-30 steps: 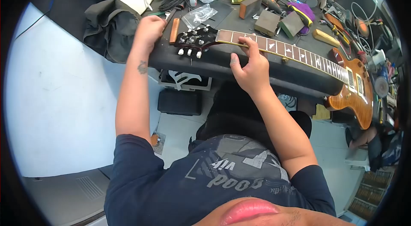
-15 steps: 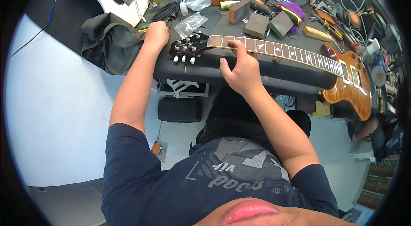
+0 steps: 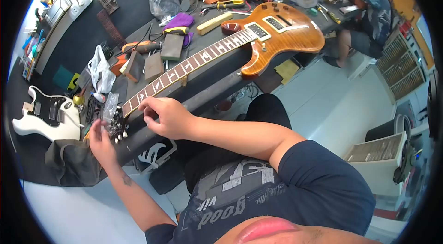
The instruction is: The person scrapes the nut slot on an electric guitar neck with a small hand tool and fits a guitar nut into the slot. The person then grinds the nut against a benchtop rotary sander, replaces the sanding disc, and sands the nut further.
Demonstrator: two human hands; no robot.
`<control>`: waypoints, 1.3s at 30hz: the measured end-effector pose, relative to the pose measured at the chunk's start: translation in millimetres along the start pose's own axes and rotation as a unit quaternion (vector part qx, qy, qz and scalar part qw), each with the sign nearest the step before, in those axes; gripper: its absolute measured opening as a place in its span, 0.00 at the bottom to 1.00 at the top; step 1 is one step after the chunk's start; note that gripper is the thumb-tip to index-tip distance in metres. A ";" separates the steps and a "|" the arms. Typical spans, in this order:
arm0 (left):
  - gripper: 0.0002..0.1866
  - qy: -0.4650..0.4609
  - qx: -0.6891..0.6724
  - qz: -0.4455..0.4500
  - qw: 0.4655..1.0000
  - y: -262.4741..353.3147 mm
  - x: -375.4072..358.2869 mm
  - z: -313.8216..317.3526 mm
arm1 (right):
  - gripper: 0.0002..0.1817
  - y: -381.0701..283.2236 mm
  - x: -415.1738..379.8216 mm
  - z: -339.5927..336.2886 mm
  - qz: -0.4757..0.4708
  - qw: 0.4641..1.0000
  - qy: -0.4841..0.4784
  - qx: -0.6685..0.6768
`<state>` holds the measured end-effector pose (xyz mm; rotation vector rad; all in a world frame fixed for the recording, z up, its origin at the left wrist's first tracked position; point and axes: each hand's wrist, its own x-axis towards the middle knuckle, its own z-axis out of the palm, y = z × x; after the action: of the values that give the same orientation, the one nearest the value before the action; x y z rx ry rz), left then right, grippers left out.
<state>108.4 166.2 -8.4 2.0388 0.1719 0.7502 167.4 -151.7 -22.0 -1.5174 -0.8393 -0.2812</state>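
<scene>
An amber flame-top electric guitar lies on a dark workbench, its inlaid neck running down-left to the headstock. My left hand is at the headstock, fingers closed around its end by the white tuner buttons. My right hand rests at the low frets, thumb and fingers curled onto the neck's near edge. Whether a small tool or a string is in the fingers is hidden.
A white electric guitar and a dark cloth lie at the bench's left end. Blocks, plastic bags, a purple cloth and tools crowd the bench behind the neck. Another person sits far right. Drawer cabinet at right.
The view has swung, so the guitar now runs diagonally. My left hand has moved from the bench beside the headstock onto the headstock. My right hand slid down the neck toward the nut.
</scene>
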 end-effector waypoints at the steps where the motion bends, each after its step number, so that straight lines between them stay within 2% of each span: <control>1: 0.16 -0.008 -0.006 0.029 1.000 2.2 -16.4 9.0 | 0.19 -15.5 3.9 -17.4 0.036 0.992 -0.014 0.117; 3: 0.16 -0.025 -0.040 0.050 0.998 14.4 -39.2 35.2 | 0.19 -52.0 13.7 -50.6 0.110 0.931 -0.046 0.344; 6: 0.16 -0.065 -0.074 0.030 0.995 44.1 -67.5 72.9 | 0.22 -136.8 25.1 -122.3 0.030 0.835 -0.083 0.543; 9: 0.20 -0.098 -0.035 0.057 0.993 45.7 -76.2 110.6 | 0.21 -179.2 27.0 -147.6 -0.126 0.786 -0.116 0.594; 12: 0.21 -0.074 -0.002 0.113 0.991 32.3 -71.5 154.4 | 0.19 -187.8 23.2 -144.2 -0.194 0.770 -0.129 0.594; 15: 0.23 -0.041 0.045 0.150 0.987 -14.5 -87.6 171.6 | 0.19 -185.4 19.0 -145.2 -0.226 0.764 -0.126 0.591; 16: 0.25 -0.114 -0.041 0.040 0.992 -30.3 -76.4 163.1 | 0.18 -183.5 17.2 -143.4 -0.235 0.766 -0.126 0.585; 17: 0.25 -0.045 0.053 0.202 0.977 -46.9 -79.2 172.5 | 0.18 -185.6 13.9 -147.0 -0.239 0.768 -0.126 0.581; 19: 0.22 -0.064 0.017 0.184 0.981 -30.1 -82.1 164.7 | 0.18 -186.9 10.6 -149.7 -0.247 0.771 -0.115 0.575; 21: 0.18 -0.051 -0.061 0.101 0.992 -13.4 -86.8 166.8 | 0.17 -183.5 5.5 -151.8 -0.255 0.774 -0.099 0.571; 23: 0.17 0.011 -0.074 0.099 0.992 -20.2 -87.7 175.3 | 0.17 -178.5 3.3 -157.0 -0.262 0.787 -0.085 0.552; 25: 0.14 -0.027 -0.173 0.105 0.979 2.4 -90.4 170.2 | 0.16 -176.5 -3.0 -165.3 -0.259 0.804 -0.066 0.531; 27: 0.11 -0.035 -0.003 0.158 0.987 47.7 -90.6 163.3 | 0.16 -160.0 -16.9 -181.7 -0.217 0.853 -0.051 0.472; 29: 0.12 -0.038 0.065 0.194 0.978 62.3 -87.8 155.4 | 0.14 -136.5 -40.1 -200.8 -0.129 0.922 -0.077 0.356; 31: 0.16 -0.083 -0.057 0.127 0.987 61.3 -88.8 150.2 | 0.10 -115.8 -65.1 -216.7 -0.022 0.976 -0.111 0.188; 33: 0.20 -0.102 -0.105 0.130 0.981 53.6 -85.3 146.9 | 0.08 -97.8 -88.7 -222.2 0.047 0.991 -0.114 0.050; 35: 0.23 -0.122 -0.144 0.106 0.976 52.7 -84.6 144.6 | 0.09 -84.1 -115.1 -229.1 0.152 0.980 -0.125 -0.037; 37: 0.26 -0.149 -0.135 0.092 0.975 55.4 -84.8 141.8 | 0.09 -71.8 -138.1 -235.8 0.208 0.968 -0.122 -0.075; 39: 0.23 -0.135 -0.157 0.090 0.974 59.6 -85.7 142.5 | 0.09 -69.6 -153.2 -240.3 0.250 0.955 -0.112 -0.114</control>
<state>110.9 -4.8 -52.8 1.8424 -0.2766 0.5601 88.7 -434.3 -29.1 -1.9476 -0.5811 0.1789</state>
